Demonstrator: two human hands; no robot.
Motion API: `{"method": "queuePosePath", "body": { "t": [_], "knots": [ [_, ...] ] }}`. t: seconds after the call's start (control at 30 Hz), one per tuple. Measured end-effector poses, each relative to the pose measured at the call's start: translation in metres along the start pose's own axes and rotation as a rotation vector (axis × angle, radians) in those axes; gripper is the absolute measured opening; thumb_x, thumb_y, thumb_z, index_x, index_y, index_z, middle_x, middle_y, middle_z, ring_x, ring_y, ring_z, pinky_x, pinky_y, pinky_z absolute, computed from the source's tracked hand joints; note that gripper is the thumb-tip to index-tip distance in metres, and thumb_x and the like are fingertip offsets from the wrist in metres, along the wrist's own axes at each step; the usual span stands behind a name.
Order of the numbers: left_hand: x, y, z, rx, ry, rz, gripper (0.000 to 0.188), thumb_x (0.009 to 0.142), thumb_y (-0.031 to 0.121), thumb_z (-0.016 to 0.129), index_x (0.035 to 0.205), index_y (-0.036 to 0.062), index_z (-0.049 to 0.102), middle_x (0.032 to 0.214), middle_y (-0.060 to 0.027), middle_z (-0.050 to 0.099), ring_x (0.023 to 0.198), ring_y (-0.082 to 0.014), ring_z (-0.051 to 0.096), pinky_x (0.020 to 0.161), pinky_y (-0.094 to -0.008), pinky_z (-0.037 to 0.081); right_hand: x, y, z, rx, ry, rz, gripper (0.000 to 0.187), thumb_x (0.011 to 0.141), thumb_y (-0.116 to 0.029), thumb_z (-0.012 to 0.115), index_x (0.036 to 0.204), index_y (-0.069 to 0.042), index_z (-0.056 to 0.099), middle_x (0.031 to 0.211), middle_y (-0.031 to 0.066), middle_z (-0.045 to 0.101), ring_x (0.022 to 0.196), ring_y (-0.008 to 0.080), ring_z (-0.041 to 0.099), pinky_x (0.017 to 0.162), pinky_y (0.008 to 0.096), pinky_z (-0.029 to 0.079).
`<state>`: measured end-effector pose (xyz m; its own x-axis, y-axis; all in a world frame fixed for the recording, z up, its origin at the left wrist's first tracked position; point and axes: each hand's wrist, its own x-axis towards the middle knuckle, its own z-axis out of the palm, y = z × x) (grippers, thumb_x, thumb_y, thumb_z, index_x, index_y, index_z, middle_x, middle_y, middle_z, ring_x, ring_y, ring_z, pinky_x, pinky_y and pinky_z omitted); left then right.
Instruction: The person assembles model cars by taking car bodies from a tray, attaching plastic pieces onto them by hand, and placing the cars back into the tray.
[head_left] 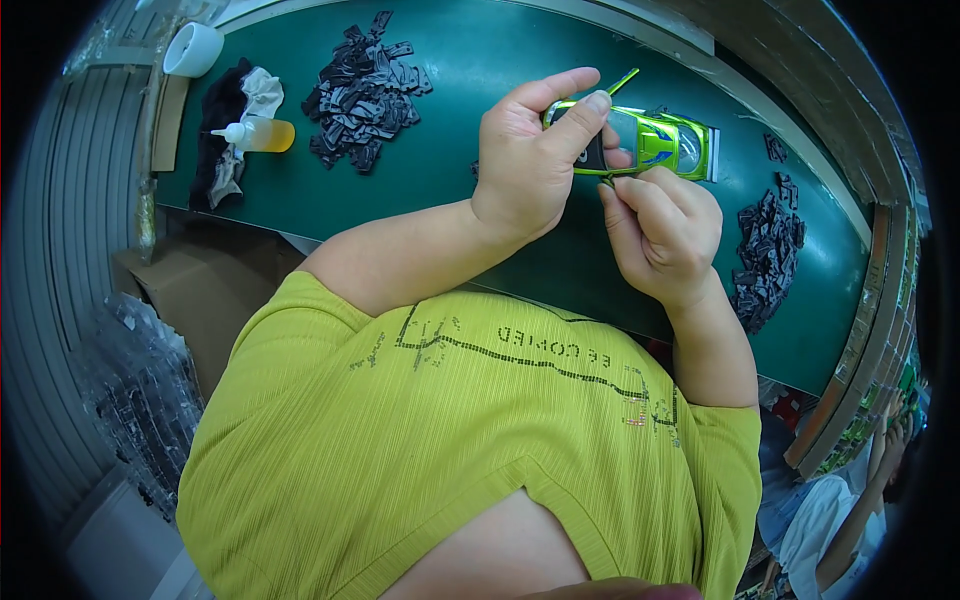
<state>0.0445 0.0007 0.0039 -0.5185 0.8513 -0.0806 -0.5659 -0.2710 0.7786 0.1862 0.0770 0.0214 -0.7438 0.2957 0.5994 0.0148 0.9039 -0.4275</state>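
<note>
A shiny green toy car (655, 140) with dark trim is held over the green tabletop, its rear pointing right. My left hand (535, 150) grips its front end, thumb across the top and fingers partly under it. On the far side a slim green door (622, 82) stands swung out from the body. My right hand (665, 225) is closed in a pinch at the car's near side. Between that thumb and fingertip is something small and dark, too hidden to name.
A pile of black plastic parts (365, 95) lies left, another black pile (768, 250) right. At far left are a squeeze bottle (268, 135) of yellow liquid, dark cloth (212, 120) and a white roll (193, 50). Another person (835, 520) is at lower right.
</note>
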Motion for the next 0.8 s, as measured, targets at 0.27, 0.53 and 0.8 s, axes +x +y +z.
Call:
{"method": "queuePosePath", "body": {
  "t": [0.27,0.53,0.8],
  "knots": [
    [0.011,0.018,-0.003,-0.017,0.057,-0.125,0.03,0.098,0.011,0.061,0.122,-0.0066,0.059,0.086,-0.0113,0.068,0.073,-0.0186,0.068,0.072,-0.0312,0.06,0.002,-0.005,-0.016,0.082,0.155,0.111,0.015,0.074,-0.001,0.077,0.086,-0.002,0.068,0.072,0.0071,0.065,0.055,0.0168,0.061,0.049,0.0285,0.046],
    [0.016,0.017,-0.005,0.017,0.0,-0.313,0.025,0.097,0.012,0.059,0.114,-0.0049,0.065,0.082,-0.0097,0.069,0.069,-0.016,0.066,0.071,-0.0313,0.058,0.009,-0.006,-0.023,-0.317,-0.012,0.082,0.077,0.062,-0.039,0.084,0.128,-0.008,0.061,0.134,0.0124,0.058,0.128,0.0321,0.052,0.109,0.0509,0.034],
    [0.01,0.012,-0.01,0.238,-0.142,-0.207,0.016,0.095,0.009,0.063,0.103,-0.0027,0.069,0.082,-0.0061,0.069,0.068,-0.0106,0.065,0.065,-0.0239,0.053,0.0,0.012,-0.018,-0.058,-0.107,0.207,0.071,0.057,-0.016,0.082,0.124,-0.005,0.058,0.111,0.0157,0.059,0.104,0.0373,0.057,0.1,0.0511,0.042]
  ]
}}
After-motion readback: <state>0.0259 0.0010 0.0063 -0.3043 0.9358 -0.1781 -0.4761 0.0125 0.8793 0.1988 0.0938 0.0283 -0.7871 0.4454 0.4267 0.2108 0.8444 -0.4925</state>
